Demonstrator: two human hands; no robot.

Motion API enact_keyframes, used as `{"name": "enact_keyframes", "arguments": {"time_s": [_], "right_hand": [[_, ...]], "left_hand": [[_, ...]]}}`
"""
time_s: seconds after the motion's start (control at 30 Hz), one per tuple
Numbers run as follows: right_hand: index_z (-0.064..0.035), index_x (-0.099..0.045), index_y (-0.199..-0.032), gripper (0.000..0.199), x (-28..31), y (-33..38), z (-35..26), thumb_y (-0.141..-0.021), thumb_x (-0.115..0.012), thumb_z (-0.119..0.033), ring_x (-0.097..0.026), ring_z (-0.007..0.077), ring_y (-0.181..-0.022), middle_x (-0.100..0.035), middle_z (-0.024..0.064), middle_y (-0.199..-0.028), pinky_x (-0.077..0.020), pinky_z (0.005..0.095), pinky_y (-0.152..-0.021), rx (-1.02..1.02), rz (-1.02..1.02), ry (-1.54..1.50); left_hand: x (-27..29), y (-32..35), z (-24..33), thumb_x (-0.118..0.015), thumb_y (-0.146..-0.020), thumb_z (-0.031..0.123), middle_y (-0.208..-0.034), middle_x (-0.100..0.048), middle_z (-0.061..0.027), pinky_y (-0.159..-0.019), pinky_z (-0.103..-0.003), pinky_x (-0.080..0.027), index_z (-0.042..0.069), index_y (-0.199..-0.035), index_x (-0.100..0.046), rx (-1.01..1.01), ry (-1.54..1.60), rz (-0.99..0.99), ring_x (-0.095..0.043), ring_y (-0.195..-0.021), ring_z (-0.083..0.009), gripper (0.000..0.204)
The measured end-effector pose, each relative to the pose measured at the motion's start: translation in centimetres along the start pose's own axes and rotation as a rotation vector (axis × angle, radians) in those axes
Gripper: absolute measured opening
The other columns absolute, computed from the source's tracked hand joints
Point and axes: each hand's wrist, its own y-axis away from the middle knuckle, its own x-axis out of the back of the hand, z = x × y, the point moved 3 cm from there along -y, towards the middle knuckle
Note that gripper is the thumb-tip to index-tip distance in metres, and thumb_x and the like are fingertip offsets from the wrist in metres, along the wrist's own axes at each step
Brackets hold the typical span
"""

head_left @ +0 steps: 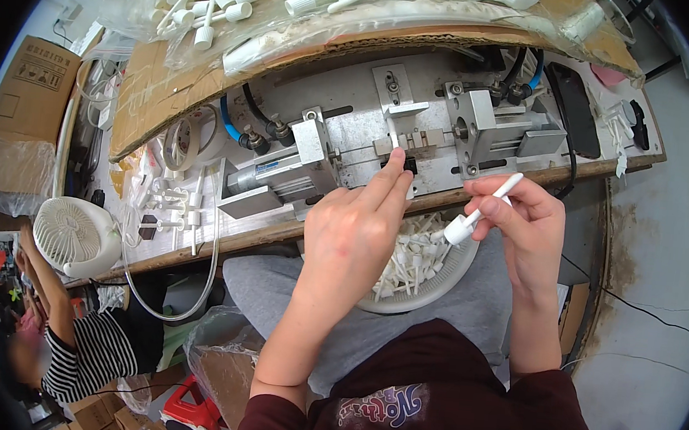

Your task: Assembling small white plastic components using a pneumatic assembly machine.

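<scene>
My left hand [351, 236] reaches over the metal fixture [408, 141] with its index and middle fingers stretched out. The index fingertip touches a white stick-shaped plastic part [393, 129] lying in the fixture; my left thumb is hidden. Pinched between the fingers of my right hand [529, 227] is a white cap with a stick [483, 208], tilted, its ribbed cap pointing down. Just below it, a white round basket [458, 278] rests on my lap, filled with many small white plastic pieces [416, 262].
Metal pneumatic cylinders flank the fixture, at left [287, 169] and right [499, 130]. Behind them, a cardboard sheet [145, 107] carries white capped sticks [223, 8]. A black phone [575, 112] lies at right, a white fan [76, 237] at left. A person in a striped shirt [103, 349] is beyond.
</scene>
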Motion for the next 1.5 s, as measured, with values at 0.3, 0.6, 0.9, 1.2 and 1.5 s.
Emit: {"name": "enact_keyframes", "arguments": {"time_s": [0.3, 0.6, 0.9, 1.2, 1.5], "right_hand": [[0.0065, -0.071, -0.106, 0.019, -2.3, -1.2, 0.4, -0.090, -0.072, -0.004, -0.067, 0.0123, -0.068, -0.073, 0.0116, -0.088, -0.0539, 0.0217, -0.061, -0.160, -0.100, -0.140], [0.0050, -0.069, -0.111, 0.020, -0.8, -1.0, -1.1, -0.091, -0.067, 0.002, -0.069, 0.0163, -0.091, -0.067, 0.0178, -0.116, -0.0591, 0.0271, -0.077, 0.274, 0.179, -0.075], [0.0071, -0.053, -0.133, 0.034, -1.4, -0.4, -2.1, -0.102, -0.054, -0.007, -0.064, 0.0285, -0.118, -0.060, 0.0245, -0.132, -0.0557, 0.0344, -0.095, 0.311, 0.144, -0.008], [0.0032, -0.050, -0.117, 0.031, 0.2, 0.5, -1.6, -0.095, -0.069, -0.008, -0.068, 0.0170, -0.099, -0.073, 0.0192, -0.110, -0.0531, 0.0268, -0.084, 0.563, 0.151, 0.419], [0.0015, -0.072, -0.100, 0.023, -2.3, 0.3, -3.0, -0.078, -0.078, 0.004, -0.070, 0.0245, -0.095, -0.072, 0.0168, -0.109, -0.0541, 0.0315, -0.079, 0.818, 0.078, 0.688]], "left_hand": [[1.8, 0.6, 1.9, -0.084, -0.070, 0.004, -0.101, -0.070, -0.0089, -0.065, -0.033, -0.055, 0.002, -0.104, -0.074, -0.175, 0.418, 0.114, -0.068, -0.081, -0.0235, 0.036], [-0.5, 1.4, -0.1, -0.079, -0.075, 0.003, -0.115, -0.070, -0.0124, -0.066, -0.031, -0.056, -0.003, -0.103, -0.071, 0.031, 0.169, 0.201, -0.069, -0.077, -0.0195, 0.030], [-1.2, 0.0, 0.0, -0.080, -0.075, 0.012, -0.118, -0.073, -0.0061, -0.059, -0.028, -0.051, 0.005, -0.100, -0.075, 0.011, -0.029, 0.096, -0.065, -0.063, -0.0174, 0.026], [-1.1, 0.1, -0.3, -0.080, -0.075, 0.013, -0.117, -0.073, -0.0094, -0.059, -0.028, -0.051, 0.002, -0.100, -0.074, 0.003, -0.001, 0.086, -0.066, -0.062, -0.0175, 0.028], [2.5, -1.4, -0.6, -0.083, -0.077, 0.009, -0.116, -0.072, -0.0148, -0.080, -0.032, -0.057, 0.001, -0.107, -0.073, 0.084, 0.344, 0.380, -0.071, -0.093, -0.0214, 0.033]]}}
